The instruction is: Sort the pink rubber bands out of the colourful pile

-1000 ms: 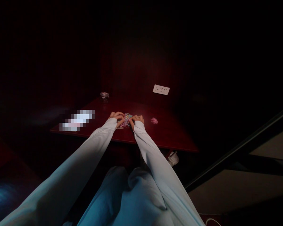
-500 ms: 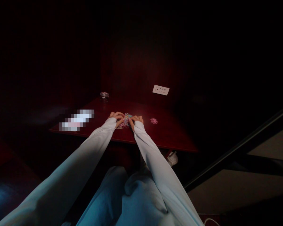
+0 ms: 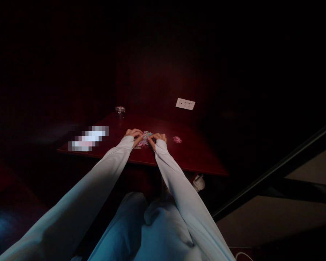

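A tangled pile of small pastel hair ties [image 3: 146, 138], pink, blue and yellow, lies on the dark red table. My left hand [image 3: 134, 134] rests at the pile's left side, fingers curled and closed on hair ties. From the right, my right hand [image 3: 158, 137] meets the pile with thumb and fingers pinched together; what sits between its fingertips is too small to make out. Apart from the main pile, to the right of my right hand, is a little heap of pink hair ties [image 3: 177, 139].
A clear lidded jar [image 3: 120, 111] stands at the table's back left. Near the left edge lies a bright, pixelated object [image 3: 89, 139]. A white socket plate [image 3: 185, 104] is on the back wall. The table's front edge [image 3: 143, 162] runs below my wrists; a pale round object [image 3: 199, 183] shows beneath it.
My right hand has shifted slightly to the right, away from the pile's middle. My left hand stays at the pile's left side, nearly unmoved. The pink heap is unchanged.
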Action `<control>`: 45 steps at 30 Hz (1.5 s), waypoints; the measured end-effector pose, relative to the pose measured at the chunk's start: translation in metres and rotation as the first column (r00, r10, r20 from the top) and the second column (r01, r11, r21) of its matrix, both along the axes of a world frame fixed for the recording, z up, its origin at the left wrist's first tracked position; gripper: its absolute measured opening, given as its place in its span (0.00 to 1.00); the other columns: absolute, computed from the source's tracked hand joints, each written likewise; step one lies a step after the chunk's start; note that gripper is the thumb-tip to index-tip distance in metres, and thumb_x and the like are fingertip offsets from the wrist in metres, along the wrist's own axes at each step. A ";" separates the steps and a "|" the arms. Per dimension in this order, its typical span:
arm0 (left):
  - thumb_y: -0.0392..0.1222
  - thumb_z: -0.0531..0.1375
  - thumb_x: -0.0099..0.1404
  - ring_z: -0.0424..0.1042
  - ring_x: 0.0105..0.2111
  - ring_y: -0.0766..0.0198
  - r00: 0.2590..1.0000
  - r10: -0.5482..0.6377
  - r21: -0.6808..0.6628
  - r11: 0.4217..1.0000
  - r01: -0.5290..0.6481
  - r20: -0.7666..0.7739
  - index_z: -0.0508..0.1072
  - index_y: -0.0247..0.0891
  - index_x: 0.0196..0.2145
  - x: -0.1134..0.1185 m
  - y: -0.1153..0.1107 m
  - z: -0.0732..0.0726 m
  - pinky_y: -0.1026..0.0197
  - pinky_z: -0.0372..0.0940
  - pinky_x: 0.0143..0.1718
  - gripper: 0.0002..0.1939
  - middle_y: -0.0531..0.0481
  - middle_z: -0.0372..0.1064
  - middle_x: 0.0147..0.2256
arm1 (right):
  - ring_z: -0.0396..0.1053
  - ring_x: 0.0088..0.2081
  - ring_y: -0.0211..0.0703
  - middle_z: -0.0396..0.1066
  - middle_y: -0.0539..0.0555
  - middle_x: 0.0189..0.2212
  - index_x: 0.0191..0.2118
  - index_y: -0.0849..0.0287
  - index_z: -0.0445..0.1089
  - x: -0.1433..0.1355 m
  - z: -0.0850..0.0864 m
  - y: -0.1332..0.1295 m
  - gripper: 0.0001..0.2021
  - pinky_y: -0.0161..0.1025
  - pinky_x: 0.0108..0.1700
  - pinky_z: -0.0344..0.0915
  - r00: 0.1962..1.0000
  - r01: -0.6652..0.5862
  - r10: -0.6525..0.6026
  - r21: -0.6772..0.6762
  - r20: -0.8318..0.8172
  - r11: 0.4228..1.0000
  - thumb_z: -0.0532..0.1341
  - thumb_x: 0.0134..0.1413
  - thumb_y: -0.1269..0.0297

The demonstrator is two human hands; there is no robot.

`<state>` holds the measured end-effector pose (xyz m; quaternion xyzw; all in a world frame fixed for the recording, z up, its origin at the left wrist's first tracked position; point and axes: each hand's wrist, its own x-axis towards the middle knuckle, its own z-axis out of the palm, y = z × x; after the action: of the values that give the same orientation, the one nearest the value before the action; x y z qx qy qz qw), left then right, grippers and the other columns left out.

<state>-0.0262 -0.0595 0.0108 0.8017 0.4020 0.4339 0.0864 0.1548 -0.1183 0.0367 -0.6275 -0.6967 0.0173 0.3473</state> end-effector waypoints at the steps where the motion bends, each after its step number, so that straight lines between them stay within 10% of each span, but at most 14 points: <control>1: 0.50 0.58 0.68 0.65 0.46 0.54 1.000 0.026 -0.010 1.000 -0.026 -0.010 0.78 0.45 0.38 0.001 -0.002 0.001 0.49 0.60 0.53 0.12 0.50 0.74 0.49 | 0.58 0.50 0.46 0.74 0.51 0.43 0.39 0.51 0.78 0.001 0.000 0.000 0.10 0.42 0.53 0.51 1.000 0.021 -0.021 0.002 -0.010 1.000 0.59 0.65 0.56; 9: 0.48 0.69 0.56 0.63 0.51 0.50 0.979 0.107 -0.102 0.987 -0.126 -0.174 0.78 0.50 0.44 0.002 -0.008 0.003 0.48 0.58 0.52 0.16 0.52 0.70 0.55 | 0.58 0.50 0.48 0.73 0.51 0.43 0.36 0.51 0.78 0.003 -0.002 0.006 0.10 0.42 0.51 0.50 0.960 0.213 -0.220 -0.060 -0.174 0.975 0.60 0.64 0.57; 19: 0.41 0.60 0.62 0.69 0.49 0.55 0.996 -0.011 -0.020 1.000 0.009 -0.089 0.77 0.43 0.42 -0.002 0.025 -0.022 0.51 0.61 0.55 0.11 0.48 0.73 0.48 | 0.59 0.50 0.44 0.74 0.46 0.42 0.21 0.53 0.75 -0.001 -0.006 0.008 0.22 0.44 0.58 0.50 0.989 0.040 -0.044 -0.030 -0.144 0.999 0.56 0.67 0.59; 45: 0.41 0.56 0.63 0.73 0.44 0.56 0.998 0.060 -0.010 0.998 -0.060 0.001 0.79 0.41 0.37 0.005 0.028 -0.024 0.54 0.67 0.51 0.12 0.47 0.76 0.42 | 0.58 0.50 0.45 0.74 0.50 0.43 0.28 0.48 0.81 -0.003 -0.004 0.009 0.18 0.44 0.58 0.51 0.998 0.005 -0.012 -0.102 -0.069 0.995 0.57 0.67 0.60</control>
<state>-0.0208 -0.0318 -0.0129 0.7887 0.4278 0.4347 0.0774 0.1519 -0.1095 0.0323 -0.6465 -0.6797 0.0730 0.3388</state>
